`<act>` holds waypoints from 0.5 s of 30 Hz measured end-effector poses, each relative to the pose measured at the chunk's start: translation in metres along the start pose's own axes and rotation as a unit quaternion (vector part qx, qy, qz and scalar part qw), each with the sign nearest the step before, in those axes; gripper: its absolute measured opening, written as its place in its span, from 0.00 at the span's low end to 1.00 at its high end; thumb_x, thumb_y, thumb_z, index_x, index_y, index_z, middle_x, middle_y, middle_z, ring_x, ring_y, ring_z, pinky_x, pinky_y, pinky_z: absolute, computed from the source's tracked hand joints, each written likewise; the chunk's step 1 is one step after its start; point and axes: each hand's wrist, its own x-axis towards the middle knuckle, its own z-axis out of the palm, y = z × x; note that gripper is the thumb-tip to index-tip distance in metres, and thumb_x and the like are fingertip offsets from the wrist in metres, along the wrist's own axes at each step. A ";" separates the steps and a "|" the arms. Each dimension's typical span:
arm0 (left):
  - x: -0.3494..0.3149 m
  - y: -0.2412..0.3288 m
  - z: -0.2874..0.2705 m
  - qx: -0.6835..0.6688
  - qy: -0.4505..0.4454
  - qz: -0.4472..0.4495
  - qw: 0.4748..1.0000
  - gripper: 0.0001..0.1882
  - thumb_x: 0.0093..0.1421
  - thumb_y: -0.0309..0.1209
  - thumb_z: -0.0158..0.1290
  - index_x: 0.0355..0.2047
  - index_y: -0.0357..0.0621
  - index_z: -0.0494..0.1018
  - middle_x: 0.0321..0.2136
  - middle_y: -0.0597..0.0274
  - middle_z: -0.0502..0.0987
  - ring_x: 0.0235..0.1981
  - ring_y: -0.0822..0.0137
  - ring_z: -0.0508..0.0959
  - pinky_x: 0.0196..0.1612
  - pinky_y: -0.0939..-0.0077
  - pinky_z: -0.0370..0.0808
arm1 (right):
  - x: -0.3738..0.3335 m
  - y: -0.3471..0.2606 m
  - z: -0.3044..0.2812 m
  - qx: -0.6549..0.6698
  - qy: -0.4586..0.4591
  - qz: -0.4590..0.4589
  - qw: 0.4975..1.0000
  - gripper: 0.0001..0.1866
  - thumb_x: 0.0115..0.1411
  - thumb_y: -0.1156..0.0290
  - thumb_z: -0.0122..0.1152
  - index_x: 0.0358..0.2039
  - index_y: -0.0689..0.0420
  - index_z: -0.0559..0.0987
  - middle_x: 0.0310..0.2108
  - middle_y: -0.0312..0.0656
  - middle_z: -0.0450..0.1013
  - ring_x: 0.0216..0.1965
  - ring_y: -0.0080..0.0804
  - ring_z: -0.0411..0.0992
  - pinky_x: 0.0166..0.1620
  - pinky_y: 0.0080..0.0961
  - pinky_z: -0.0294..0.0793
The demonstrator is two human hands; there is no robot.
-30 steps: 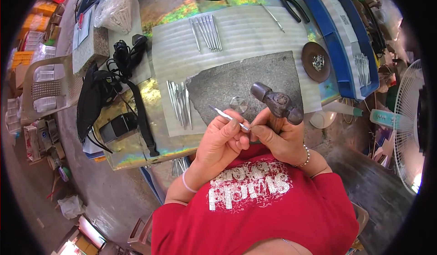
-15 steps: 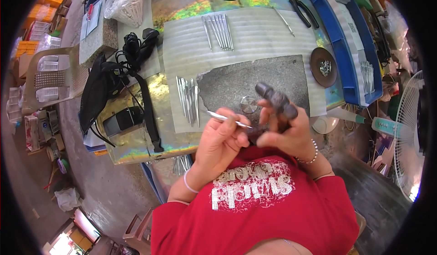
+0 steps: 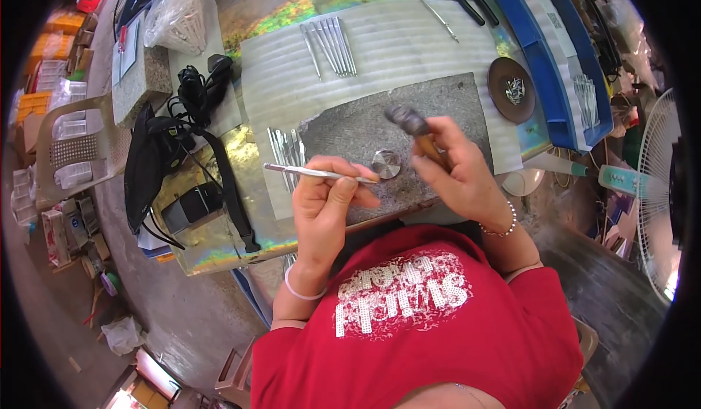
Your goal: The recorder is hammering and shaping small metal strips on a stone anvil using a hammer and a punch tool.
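near the middle of the frame, the left hand (image 3: 321, 204) pinches a slim metal rod (image 3: 296, 170) between thumb and fingers. the rod's long axis runs nearly level, its right end dipping slightly toward the lower edge of a round metal disc (image 3: 386, 164); whether they touch, i cannot tell. the disc sits on the grey slab (image 3: 445, 102), closer to the left fingers than the right hand (image 3: 464, 175), which curls around the handle of a hammer (image 3: 409, 120), its head above and right of the disc.

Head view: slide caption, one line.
Left hand holds a metal rod, right hand a hammer, at a grey slab.
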 end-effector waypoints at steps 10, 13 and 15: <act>0.010 -0.008 0.013 0.269 -0.018 0.070 0.960 0.03 0.60 0.16 0.47 0.33 0.32 0.71 0.33 0.57 0.74 0.28 0.72 0.77 0.33 0.82 0.76 | -0.017 0.018 -0.006 0.035 0.026 0.006 0.999 0.17 0.59 0.75 0.55 0.49 0.61 0.68 0.23 0.40 0.68 0.22 0.21 0.69 0.24 0.22 0.66; 0.010 -0.010 0.011 0.285 -0.016 0.080 0.955 0.04 0.60 0.16 0.47 0.33 0.31 0.71 0.33 0.56 0.74 0.30 0.71 0.77 0.33 0.81 0.77 | -0.014 0.012 -0.008 0.024 0.022 0.033 0.999 0.15 0.58 0.76 0.56 0.46 0.62 0.70 0.21 0.43 0.70 0.21 0.24 0.71 0.25 0.22 0.67; 0.010 -0.010 0.011 0.306 -0.023 0.084 0.948 0.03 0.61 0.19 0.47 0.35 0.34 0.70 0.35 0.55 0.73 0.29 0.70 0.77 0.35 0.81 0.76 | -0.014 0.008 -0.010 0.013 0.010 0.033 0.999 0.14 0.56 0.76 0.57 0.43 0.63 0.71 0.23 0.45 0.73 0.22 0.28 0.74 0.27 0.22 0.68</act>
